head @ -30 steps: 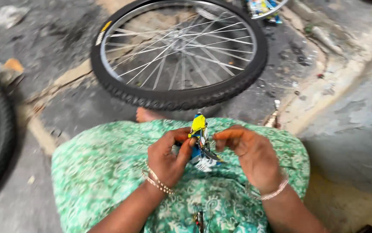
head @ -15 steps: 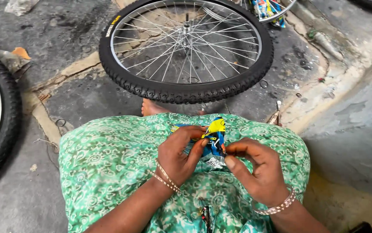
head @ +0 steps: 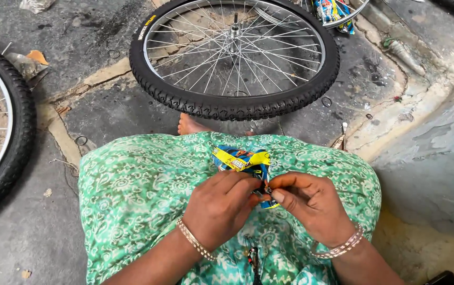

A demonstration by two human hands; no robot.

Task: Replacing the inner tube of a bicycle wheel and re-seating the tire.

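The one camera sits on my head, looking steeply down and close onto my green patterned cloth lap point(head: 142, 195), with the cracked grey concrete ground point(head: 105, 113) just beyond filling the top.

Being pinched between the left hand point(head: 221, 208) and the right hand point(head: 311, 208) over a green patterned lap: a small crumpled packet point(head: 242, 161), yellow and blue with a touch of red, its upper part fanning out above the fingertips, its lower end disappearing between them. Lying at the top edge of the view, beyond the spoked wheel on the ground: a second wrapper point(head: 333, 11), glossy, in blue, yellow and red, partly cut off by the frame. Showing along the near sidewall of the wheel's black tyre: a short yellow printed label point(head: 147, 27), curving with the rubber.
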